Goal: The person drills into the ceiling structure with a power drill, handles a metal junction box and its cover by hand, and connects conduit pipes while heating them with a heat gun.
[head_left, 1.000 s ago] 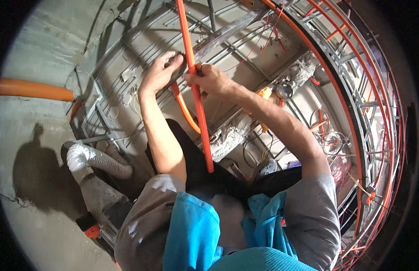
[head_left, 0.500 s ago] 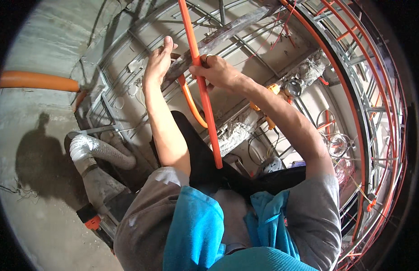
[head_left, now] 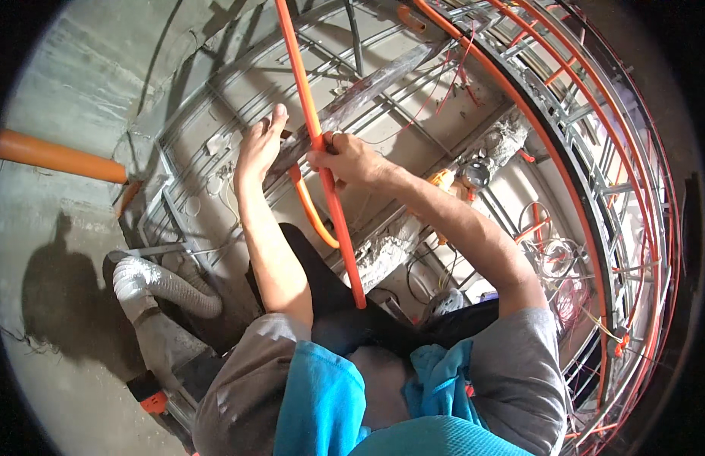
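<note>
Gripping an orange pipe (head_left: 338, 213) in the right hand (head_left: 354, 158), with a grip closed about midway along the visible length, thumb to the front. Tilted slightly, running from the upper edge of view down to a lower end just over dark trousers (head_left: 322, 304). Holding up the left hand (head_left: 259, 152) near the pipe, on its left side, with an open grip and upturned thumb; cannot tell whether touching the weathered plank (head_left: 379, 80) passing behind the pipe.

Seen below the plank, just left of the pipe: a curved orange tube (head_left: 313, 213). Spread beneath and beyond: a metal frame (head_left: 417, 121) over pale panels, with a rough, crusted beam (head_left: 390, 242) crossing to the right of the pipe. Partly hidden near the right forearm: a yellow object (head_left: 441, 180), too small to name.

Dressed in a grey shirt (head_left: 242, 372), with a blue towel (head_left: 322, 399) draped in front. Flanked at left by a dusty grey hose (head_left: 166, 289), a dark tool with a red part (head_left: 153, 401) and a thick orange conduit (head_left: 60, 157) along the concrete wall (head_left: 63, 205). Bordered at right by a long metal rack (head_left: 619, 186) and a loose coil of wire (head_left: 559, 254).
</note>
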A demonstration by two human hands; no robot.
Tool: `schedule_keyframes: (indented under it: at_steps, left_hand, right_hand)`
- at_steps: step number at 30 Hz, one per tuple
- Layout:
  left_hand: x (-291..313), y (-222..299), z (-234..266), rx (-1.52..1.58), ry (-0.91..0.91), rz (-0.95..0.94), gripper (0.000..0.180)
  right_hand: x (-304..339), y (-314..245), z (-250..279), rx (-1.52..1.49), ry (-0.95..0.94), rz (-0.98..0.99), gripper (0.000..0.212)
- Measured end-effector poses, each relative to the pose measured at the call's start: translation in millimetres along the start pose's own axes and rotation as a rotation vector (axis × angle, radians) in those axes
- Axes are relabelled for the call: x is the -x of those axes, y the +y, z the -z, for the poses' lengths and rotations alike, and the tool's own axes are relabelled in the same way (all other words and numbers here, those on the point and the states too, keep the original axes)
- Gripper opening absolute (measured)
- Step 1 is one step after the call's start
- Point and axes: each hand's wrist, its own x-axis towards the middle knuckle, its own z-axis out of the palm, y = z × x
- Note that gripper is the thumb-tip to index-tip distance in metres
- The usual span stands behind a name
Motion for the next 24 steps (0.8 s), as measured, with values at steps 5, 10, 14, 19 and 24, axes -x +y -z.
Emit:
schedule_keyframes:
  at_steps: [5,10,14,19,24]
  left_hand:
    - [7.3,2.5,-0.9,-0.068,0.067,-0.049,0.086]
    - [6.4,1.3,-0.6,-0.023,0.034,-0.089,0.087]
    - [10.5,3.6,-2.0,-0.055,0.06,-0.082,0.086]
    - [8.5,0.2,-0.6,-0.054,0.043,-0.108,0.084]
    - [4.3,-3.6,-1.0,-0.071,0.05,-0.108,0.082]
  right_hand:
    - [-2.3,1.5,0.0,-0.062,-0.038,-0.003,0.045]
    - [-2.2,0.5,-1.1,-0.077,-0.035,0.001,0.045]
    - [-0.7,0.6,-0.2,-0.022,-0.033,0.011,0.044]
    - [3.2,-3.9,-1.9,-0.029,-0.007,0.038,0.043]
    - [3.8,-5.3,-2.0,-0.045,-0.022,0.022,0.042]
